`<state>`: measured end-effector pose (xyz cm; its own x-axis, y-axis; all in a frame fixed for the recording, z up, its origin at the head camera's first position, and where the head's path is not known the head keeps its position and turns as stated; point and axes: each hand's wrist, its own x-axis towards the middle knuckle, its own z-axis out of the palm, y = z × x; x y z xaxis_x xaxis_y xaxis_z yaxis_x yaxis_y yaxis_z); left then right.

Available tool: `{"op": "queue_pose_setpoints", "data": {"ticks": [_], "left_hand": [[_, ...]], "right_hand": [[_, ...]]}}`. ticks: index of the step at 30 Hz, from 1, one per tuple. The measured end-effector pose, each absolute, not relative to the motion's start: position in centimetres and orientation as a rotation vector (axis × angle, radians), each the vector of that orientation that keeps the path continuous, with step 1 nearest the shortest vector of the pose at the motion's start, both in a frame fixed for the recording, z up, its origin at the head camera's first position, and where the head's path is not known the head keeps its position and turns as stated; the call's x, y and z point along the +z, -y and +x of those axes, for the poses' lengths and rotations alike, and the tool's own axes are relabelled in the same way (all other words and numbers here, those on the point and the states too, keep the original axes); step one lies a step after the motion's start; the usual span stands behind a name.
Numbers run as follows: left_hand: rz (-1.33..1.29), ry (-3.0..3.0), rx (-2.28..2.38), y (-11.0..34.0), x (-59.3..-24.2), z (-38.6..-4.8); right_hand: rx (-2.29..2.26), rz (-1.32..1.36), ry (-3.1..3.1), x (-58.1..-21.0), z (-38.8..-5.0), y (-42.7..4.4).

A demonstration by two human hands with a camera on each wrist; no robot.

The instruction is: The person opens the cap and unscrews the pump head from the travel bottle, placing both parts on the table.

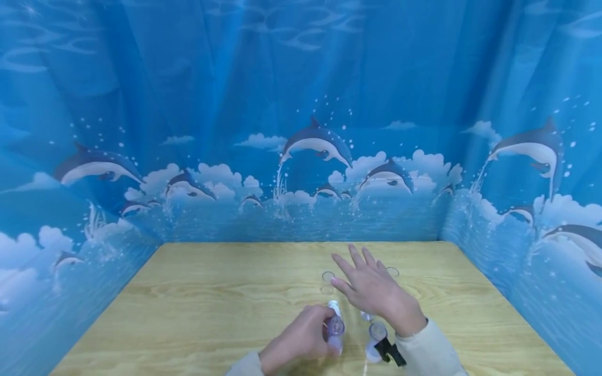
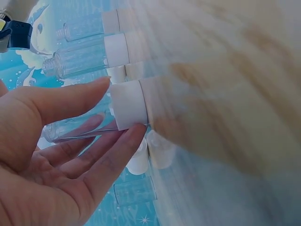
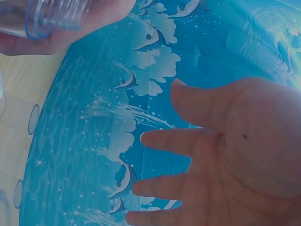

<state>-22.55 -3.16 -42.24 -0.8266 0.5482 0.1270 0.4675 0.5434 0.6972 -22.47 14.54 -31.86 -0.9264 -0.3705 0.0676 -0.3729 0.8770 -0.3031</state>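
Note:
My left hand [image 1: 305, 329] holds a clear bottle [image 1: 336, 326], with thumb and fingers around it. In the left wrist view this bottle stands with its white end piece [image 2: 129, 104] at the tabletop and its narrower clear end away from it. My fingertips touch the white piece. My right hand [image 1: 371, 290] is raised over the table with straight, spread fingers [image 3: 162, 188] and nothing in its grasp. Beneath its wrist stands another clear bottle [image 1: 378, 330]; two such bottles [image 2: 80, 56] show in the left wrist view.
Beyond the left hand stands a small white part [image 1: 334, 307]; another white part [image 1: 366, 315] is partly hidden under the right hand. Clear round-rimmed cups [image 1: 327, 275] stand farther back on the wooden table [image 1: 226, 297]. A dolphin-print curtain [image 1: 301, 209] surrounds the table's back and sides.

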Motion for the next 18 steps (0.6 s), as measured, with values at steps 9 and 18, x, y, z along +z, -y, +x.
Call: {"op": "queue_pose_setpoints", "data": {"ticks": [9,18], "left_hand": [[0.897,-2.663,1.144,2.89,-42.30,-22.26],[0.902,-2.727,1.044,3.40,-41.86,-22.01]], "right_hand": [[0.501,0.585,3.058,-31.85,-22.17,-14.97],[0.505,0.605,3.058,-31.41,-22.19,-14.92]]}}
